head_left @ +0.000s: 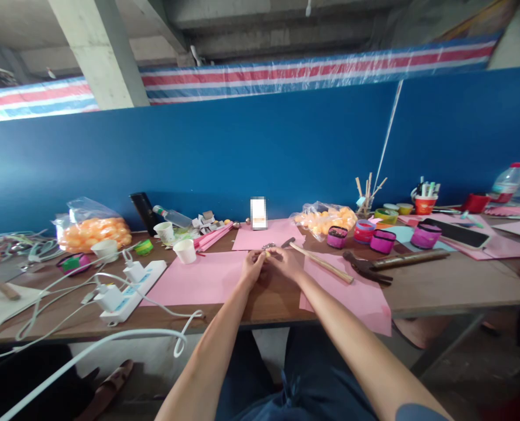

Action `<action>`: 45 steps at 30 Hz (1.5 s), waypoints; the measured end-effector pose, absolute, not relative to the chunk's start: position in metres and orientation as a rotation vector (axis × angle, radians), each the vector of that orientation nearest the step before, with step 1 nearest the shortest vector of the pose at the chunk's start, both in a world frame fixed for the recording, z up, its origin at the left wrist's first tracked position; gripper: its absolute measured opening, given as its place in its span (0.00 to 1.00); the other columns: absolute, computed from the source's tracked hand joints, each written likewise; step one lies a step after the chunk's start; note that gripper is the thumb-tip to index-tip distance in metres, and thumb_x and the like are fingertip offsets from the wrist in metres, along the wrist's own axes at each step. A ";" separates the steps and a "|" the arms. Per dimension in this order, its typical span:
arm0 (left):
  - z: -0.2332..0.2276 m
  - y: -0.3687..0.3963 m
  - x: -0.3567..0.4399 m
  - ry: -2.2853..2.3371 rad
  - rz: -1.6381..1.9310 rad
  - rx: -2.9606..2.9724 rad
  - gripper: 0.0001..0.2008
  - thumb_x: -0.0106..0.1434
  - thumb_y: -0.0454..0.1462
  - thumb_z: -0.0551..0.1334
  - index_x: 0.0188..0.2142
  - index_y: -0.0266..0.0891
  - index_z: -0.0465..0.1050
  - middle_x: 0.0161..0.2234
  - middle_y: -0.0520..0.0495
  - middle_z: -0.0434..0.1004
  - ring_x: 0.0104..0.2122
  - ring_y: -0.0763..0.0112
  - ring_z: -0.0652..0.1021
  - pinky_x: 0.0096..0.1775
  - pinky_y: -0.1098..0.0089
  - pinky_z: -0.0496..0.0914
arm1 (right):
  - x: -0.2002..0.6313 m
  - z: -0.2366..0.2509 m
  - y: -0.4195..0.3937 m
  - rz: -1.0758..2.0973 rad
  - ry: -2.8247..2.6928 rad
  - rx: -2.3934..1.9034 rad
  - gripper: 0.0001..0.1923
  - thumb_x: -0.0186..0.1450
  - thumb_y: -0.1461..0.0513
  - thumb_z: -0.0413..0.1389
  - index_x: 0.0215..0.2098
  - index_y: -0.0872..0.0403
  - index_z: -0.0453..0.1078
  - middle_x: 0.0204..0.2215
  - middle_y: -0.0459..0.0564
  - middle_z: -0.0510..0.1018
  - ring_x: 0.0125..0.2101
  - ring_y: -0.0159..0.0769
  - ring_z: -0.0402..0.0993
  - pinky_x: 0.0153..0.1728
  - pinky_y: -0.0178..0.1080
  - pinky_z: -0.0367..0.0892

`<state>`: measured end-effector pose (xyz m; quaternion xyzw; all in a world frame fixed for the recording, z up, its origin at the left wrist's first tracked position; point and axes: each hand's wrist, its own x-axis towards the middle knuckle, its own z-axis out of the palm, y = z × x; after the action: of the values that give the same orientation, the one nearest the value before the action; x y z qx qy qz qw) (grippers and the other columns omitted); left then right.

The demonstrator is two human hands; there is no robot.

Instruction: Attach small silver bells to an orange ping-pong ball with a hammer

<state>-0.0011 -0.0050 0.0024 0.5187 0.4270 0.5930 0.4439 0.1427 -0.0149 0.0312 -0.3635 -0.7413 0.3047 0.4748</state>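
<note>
My left hand (253,264) and my right hand (286,260) meet at the middle of the wooden table (439,286), fingertips pinched together around a small object (268,250) too tiny to identify. They hover between two pink paper sheets (198,280). A wooden-handled hammer (319,262) lies just right of my right hand, its head beside my fingers. A small metallic item (268,245) sits just beyond my fingertips.
White power strip (130,292) with chargers and cables at left. Paper cups (185,251), bags of orange balls (93,231) (325,219), magenta tape rolls (382,240), a claw hammer (374,266), a phone (258,213) against the blue wall, bottles at far right.
</note>
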 end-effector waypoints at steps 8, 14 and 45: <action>0.005 -0.007 0.000 0.994 1.440 1.238 0.20 0.55 0.49 0.55 0.36 0.35 0.69 0.30 0.45 0.76 0.28 0.68 0.77 0.30 0.68 0.72 | 0.143 0.029 -0.013 0.750 -1.806 -0.901 0.15 0.58 0.57 0.53 0.41 0.54 0.68 0.40 0.51 0.76 0.40 0.38 0.72 0.44 0.41 0.65; 0.002 -0.004 0.000 1.059 1.457 1.272 0.18 0.54 0.48 0.57 0.38 0.36 0.70 0.33 0.44 0.76 0.30 0.67 0.77 0.31 0.67 0.72 | 0.143 0.028 -0.012 0.751 -1.798 -0.887 0.14 0.58 0.57 0.54 0.41 0.54 0.67 0.40 0.51 0.75 0.42 0.37 0.71 0.45 0.40 0.64; 0.002 -0.004 -0.003 1.102 1.504 1.373 0.15 0.50 0.40 0.63 0.38 0.38 0.74 0.35 0.44 0.78 0.38 0.62 0.76 0.42 0.63 0.69 | 0.143 0.020 -0.009 0.632 -1.836 -0.897 0.21 0.55 0.61 0.55 0.48 0.52 0.63 0.46 0.52 0.71 0.47 0.40 0.67 0.49 0.43 0.59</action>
<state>-0.0031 -0.0043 0.0023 0.5430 0.4360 0.5949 0.4014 0.1432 -0.0085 0.0197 -0.3679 -0.7526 0.2591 0.4807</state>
